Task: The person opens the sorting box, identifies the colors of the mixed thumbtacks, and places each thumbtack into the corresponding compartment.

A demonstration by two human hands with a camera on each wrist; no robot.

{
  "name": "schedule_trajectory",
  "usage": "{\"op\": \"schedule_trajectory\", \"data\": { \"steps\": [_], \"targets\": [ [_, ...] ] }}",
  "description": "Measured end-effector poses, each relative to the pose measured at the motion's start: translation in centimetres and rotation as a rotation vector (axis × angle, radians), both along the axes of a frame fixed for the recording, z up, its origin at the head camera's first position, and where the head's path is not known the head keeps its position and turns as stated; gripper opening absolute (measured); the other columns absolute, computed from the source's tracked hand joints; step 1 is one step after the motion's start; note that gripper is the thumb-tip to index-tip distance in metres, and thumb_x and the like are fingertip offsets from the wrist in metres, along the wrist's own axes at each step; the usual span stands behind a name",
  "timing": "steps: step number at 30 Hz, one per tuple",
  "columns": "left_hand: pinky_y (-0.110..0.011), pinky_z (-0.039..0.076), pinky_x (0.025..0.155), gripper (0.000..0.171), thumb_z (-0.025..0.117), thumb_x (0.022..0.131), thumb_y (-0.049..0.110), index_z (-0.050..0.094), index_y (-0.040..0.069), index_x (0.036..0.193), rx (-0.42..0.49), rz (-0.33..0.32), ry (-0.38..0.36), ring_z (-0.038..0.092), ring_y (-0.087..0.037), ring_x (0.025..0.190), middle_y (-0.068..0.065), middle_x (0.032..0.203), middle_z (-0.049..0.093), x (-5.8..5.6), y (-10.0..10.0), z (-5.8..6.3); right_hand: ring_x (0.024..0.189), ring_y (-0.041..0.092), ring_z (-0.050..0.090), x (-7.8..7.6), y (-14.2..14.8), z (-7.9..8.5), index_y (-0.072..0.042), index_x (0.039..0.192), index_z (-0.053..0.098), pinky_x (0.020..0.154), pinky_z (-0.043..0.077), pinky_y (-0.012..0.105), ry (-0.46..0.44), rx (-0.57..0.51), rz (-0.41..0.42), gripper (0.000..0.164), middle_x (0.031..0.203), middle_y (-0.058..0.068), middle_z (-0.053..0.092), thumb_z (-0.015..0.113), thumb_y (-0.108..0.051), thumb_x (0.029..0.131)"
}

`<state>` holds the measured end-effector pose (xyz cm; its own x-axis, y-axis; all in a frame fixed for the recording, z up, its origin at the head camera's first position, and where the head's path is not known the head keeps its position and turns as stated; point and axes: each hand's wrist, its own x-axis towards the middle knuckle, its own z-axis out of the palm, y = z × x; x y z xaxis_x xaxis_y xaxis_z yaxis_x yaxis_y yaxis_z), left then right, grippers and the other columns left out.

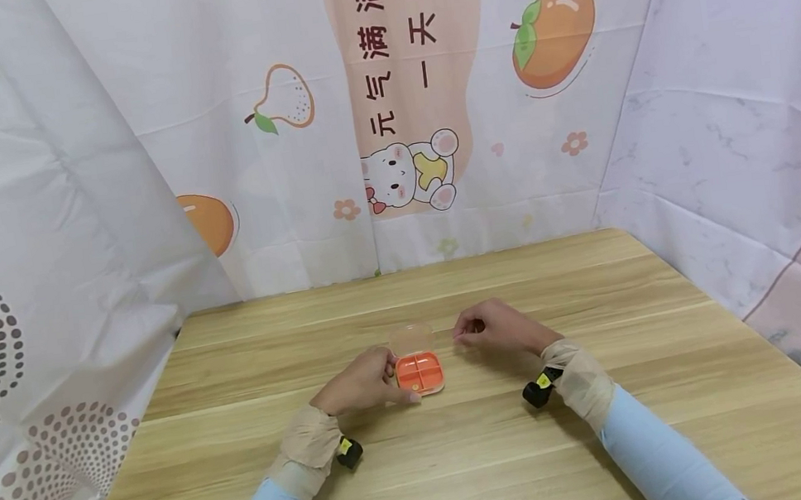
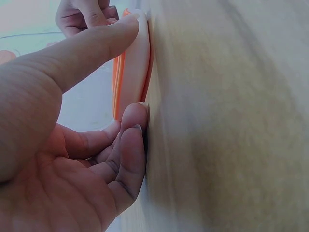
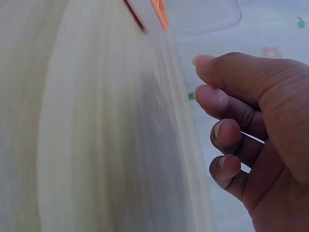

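Observation:
A small orange pill box point(image 1: 431, 375) with a white outer shell and four-part divider lies on the table, its clear lid point(image 1: 411, 338) swung up at the back. In its front left compartment is a small yellowish piece point(image 1: 415, 387). My left hand point(image 1: 366, 381) holds the box from the left, thumb along the front edge and fingers at the far left side; the left wrist view shows the thumb on the white shell point(image 2: 134, 72). To the right of the box, my right hand point(image 1: 496, 328) hovers apart from it, fingers loosely bent, nothing visible between thumb and index.
The box rests mid-way on a wood-grain table point(image 1: 473, 474). A printed curtain point(image 1: 296, 254) hangs behind the table's far edge, with more cloth at both sides. A small black camera is strapped to each wrist.

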<state>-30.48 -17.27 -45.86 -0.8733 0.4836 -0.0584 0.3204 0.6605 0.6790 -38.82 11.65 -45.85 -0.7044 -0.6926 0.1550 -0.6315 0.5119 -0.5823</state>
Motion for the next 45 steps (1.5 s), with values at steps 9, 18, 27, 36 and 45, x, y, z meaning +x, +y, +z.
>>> {"op": "schedule_trajectory", "data": {
  "steps": [9, 18, 27, 36, 45],
  "targets": [
    [-0.026, 0.044, 0.060, 0.055, 0.085, 0.072, 0.038, 0.056, 0.003, 0.102, 0.023, -0.002, -0.008, 0.049, -0.015, 0.073, -0.008, 0.090, 0.058, 0.0, 0.0, -0.1, 0.067, 0.011, 0.055, -0.8, 1.4, -0.3, -0.017, 0.091, 0.073, 0.058, 0.044, 0.026, 0.003, -0.027, -0.040, 0.007, 0.076, -0.007, 0.067, 0.071, -0.024, 0.090],
    [-0.026, 0.044, 0.061, 0.055, 0.085, 0.072, 0.038, 0.056, 0.003, 0.104, 0.026, 0.001, -0.009, 0.050, -0.016, 0.074, -0.009, 0.092, 0.059, 0.1, 0.0, -0.1, 0.069, 0.013, 0.056, -1.4, 2.9, -0.2, -0.020, 0.093, 0.072, 0.062, 0.046, 0.028, 0.032, -0.009, -0.094, 0.010, 0.078, -0.010, 0.065, 0.068, -0.029, 0.092],
    [-0.026, 0.044, 0.060, 0.054, 0.085, 0.073, 0.035, 0.056, 0.002, 0.104, 0.045, 0.002, -0.023, 0.050, -0.016, 0.074, -0.010, 0.092, 0.059, 0.2, 0.1, 0.1, 0.067, 0.014, 0.055, -1.7, 4.2, 0.2, -0.018, 0.093, 0.073, 0.059, 0.045, 0.028, 0.005, -0.020, -0.133, 0.009, 0.077, -0.007, 0.065, 0.068, -0.025, 0.092],
    [-0.025, 0.043, 0.059, 0.053, 0.085, 0.073, 0.034, 0.056, 0.002, 0.104, 0.048, -0.005, -0.019, 0.049, -0.015, 0.072, -0.010, 0.090, 0.060, 0.3, 0.1, 0.1, 0.066, 0.016, 0.053, -2.1, 5.2, 0.2, -0.020, 0.094, 0.073, 0.056, 0.044, 0.030, -0.008, 0.016, -0.180, 0.010, 0.080, -0.006, 0.066, 0.067, -0.029, 0.093],
    [-0.026, 0.043, 0.060, 0.053, 0.085, 0.073, 0.036, 0.055, 0.002, 0.102, 0.025, 0.004, -0.013, 0.049, -0.016, 0.074, -0.012, 0.092, 0.057, 0.3, 0.1, 0.3, 0.072, 0.015, 0.057, -2.4, 6.7, 0.6, -0.020, 0.096, 0.073, 0.065, 0.047, 0.033, 0.033, 0.053, -0.221, 0.013, 0.084, -0.008, 0.066, 0.065, -0.030, 0.094]
  ]
}}
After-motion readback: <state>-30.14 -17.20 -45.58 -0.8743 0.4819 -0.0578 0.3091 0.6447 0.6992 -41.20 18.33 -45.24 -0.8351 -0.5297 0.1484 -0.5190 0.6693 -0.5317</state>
